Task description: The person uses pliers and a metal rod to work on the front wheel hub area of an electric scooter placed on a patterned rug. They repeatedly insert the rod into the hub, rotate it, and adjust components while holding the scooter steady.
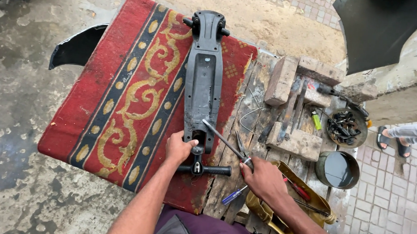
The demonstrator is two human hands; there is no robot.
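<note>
A long black plastic scooter deck [204,80] lies lengthwise on a red patterned rug [123,97] spread over a rough wooden bench [246,134], its wheel mount at the far end and a short black crossbar [204,170] at the near end; the left hand [179,148] is curled over the near end of the deck, thumb on top, just above the crossbar; the right hand [262,177] is closed around the handle of a long screwdriver [224,139], whose shaft slants up and left so that its tip rests at the opening in the deck's near end; a pair of pliers [241,145] lies on the planks just beside the shaft, and a blue-handled screwdriver [233,196] lies near the right wrist; a red-handled tool [299,190] rests on a gold-coloured moulded part [304,200] at the bench's near right; further back stand bricks [282,79], a wooden block [297,142] and a small yellow-green lighter [317,120]; a round tray of dark metal bits [346,127] and a dark cylindrical tin [337,169] sit at the right edge; another person's sandalled feet [393,140] show on the paving at far right.
</note>
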